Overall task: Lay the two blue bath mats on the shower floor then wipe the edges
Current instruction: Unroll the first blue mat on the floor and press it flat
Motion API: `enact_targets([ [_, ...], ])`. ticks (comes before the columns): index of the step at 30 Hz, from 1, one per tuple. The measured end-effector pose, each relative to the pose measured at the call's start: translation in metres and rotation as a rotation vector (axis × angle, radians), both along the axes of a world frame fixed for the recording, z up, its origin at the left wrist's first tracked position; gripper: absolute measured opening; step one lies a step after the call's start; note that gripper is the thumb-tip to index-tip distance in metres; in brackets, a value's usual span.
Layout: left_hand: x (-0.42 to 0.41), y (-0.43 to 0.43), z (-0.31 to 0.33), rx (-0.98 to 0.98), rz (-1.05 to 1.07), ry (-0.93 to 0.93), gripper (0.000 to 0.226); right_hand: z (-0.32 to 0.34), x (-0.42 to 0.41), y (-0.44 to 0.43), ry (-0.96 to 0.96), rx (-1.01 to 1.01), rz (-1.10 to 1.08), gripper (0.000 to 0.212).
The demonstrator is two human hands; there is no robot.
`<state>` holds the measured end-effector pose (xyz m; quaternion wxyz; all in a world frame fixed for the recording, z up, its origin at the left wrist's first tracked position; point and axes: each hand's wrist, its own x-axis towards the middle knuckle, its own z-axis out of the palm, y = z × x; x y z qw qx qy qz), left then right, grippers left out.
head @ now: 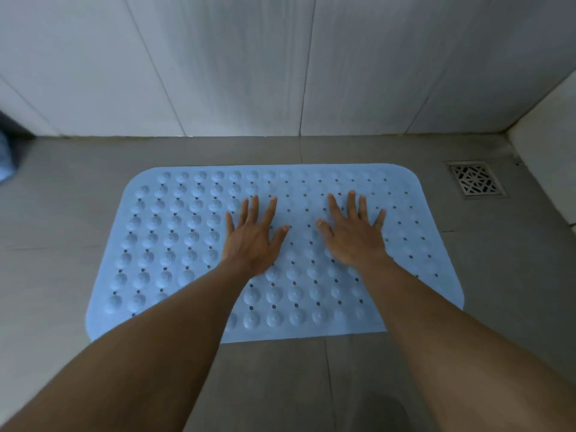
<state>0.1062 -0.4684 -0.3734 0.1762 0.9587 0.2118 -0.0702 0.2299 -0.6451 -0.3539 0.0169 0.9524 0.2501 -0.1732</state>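
Observation:
A light blue bath mat (174, 238) with rows of round bumps and small holes lies flat on the grey tiled shower floor (62, 207), its long side parallel to the back wall. My left hand (254, 236) rests palm down on the mat's middle with fingers spread and straight. My right hand (353, 235) presses flat beside it, a little to the right, fingers also spread. Neither hand holds anything. A second blue object (6, 157), only partly in view, sits at the far left edge; what it is cannot be told.
A square metal floor drain (475, 179) sits at the back right, beyond the mat's corner. White tiled walls (249, 63) rise behind the floor, and a white ledge (548, 169) runs along the right side.

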Motion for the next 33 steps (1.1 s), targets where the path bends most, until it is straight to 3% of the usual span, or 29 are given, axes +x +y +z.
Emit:
enact_targets([
  [8, -0.126, 0.087, -0.009, 0.165, 0.256, 0.041, 0.072, -0.011, -0.111, 0.096, 0.095, 0.127, 0.130, 0.075],
  [12, -0.164, 0.121, -0.017, 0.140, 0.234, 0.097, 0.073, -0.028, -0.160, 0.128, 0.086, 0.119, 0.124, 0.077],
  [15, -0.172, 0.127, -0.026, 0.153, 0.182, 0.106, 0.079, -0.037, -0.172, 0.134, 0.031, 0.083, 0.093, 0.077],
  [22, -0.170, 0.130, -0.032, 0.163, 0.197, 0.071, 0.079, -0.038, -0.177, 0.136, -0.007, 0.102, 0.049, 0.099],
  [33, -0.167, 0.130, -0.028, 0.153, 0.208, 0.085, 0.072, -0.043, -0.178, 0.139, -0.057, 0.107, 0.047, 0.084],
])
